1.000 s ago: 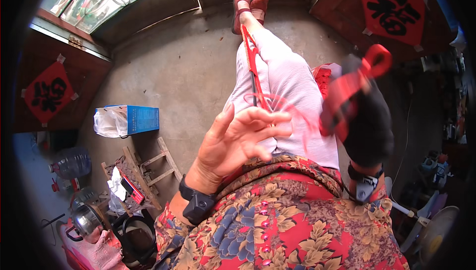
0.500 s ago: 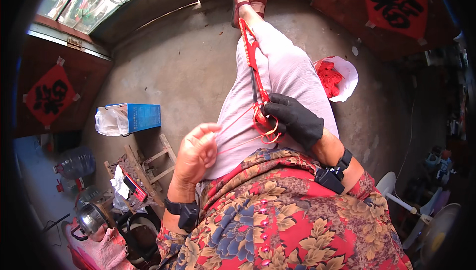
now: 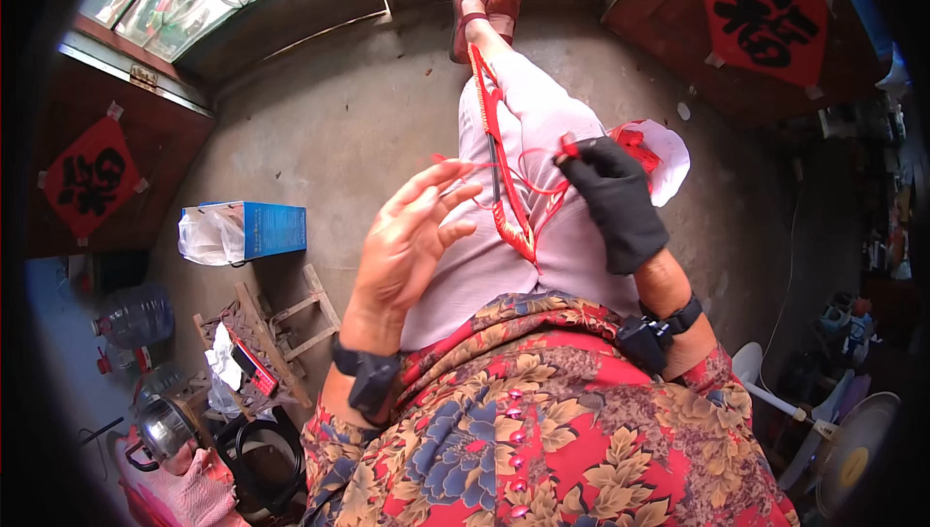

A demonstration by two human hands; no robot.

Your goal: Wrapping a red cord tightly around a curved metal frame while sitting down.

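A long, narrow loop bound in red cord, with a black rod inside it and pale stitching along one edge, lies lengthwise on my lap between my thighs. My left hand is bare and raised over my left thigh. A thin red cord is at its upper fingertips, while the lower fingers are loosely spread. Opposite, my right hand wears a black glove over my right thigh and pinches a bit of red cord at its fingertips. Slack loops of cord hang between both hands, above the bound piece.
A white bag with red yarn stands beside my right leg. To the left are a blue box with a plastic bag, a wooden stool, a water jug and a metal kettle. A fan stands at lower right.
My right hand has left the near end of the bound piece and moved up and right with the cord. My left hand has moved up and forward, its fingers less curled.
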